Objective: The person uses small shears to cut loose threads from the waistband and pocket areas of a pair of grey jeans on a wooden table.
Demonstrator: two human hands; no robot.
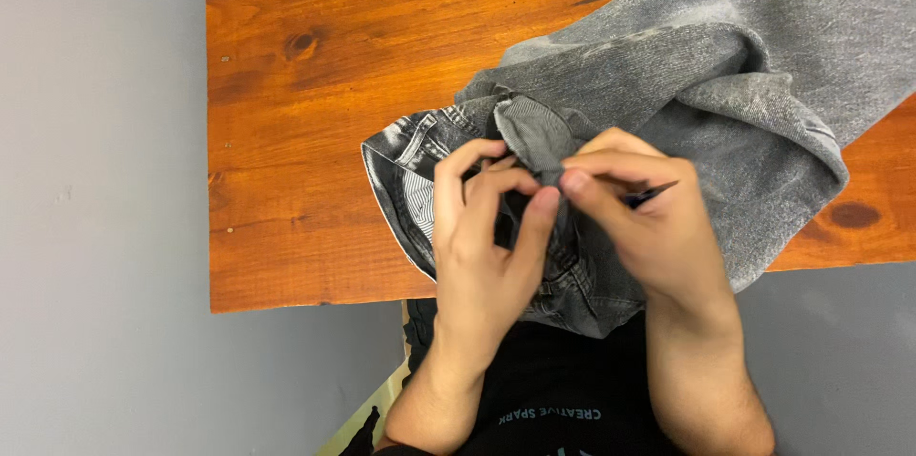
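Both hands meet at the table's near edge: left hand [477,246] and right hand [639,217] fingers pinch one fold of the grey jeans [687,65] between them, equally near; right hand also grips a dark tool [652,195].

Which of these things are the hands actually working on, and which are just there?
In use:
- grey jeans, a fold pinched by both hands
- left hand
- right hand, also holding a thin dark tool, too hidden to identify

Just there:
- wooden table, only bearing the jeans
- grey floor
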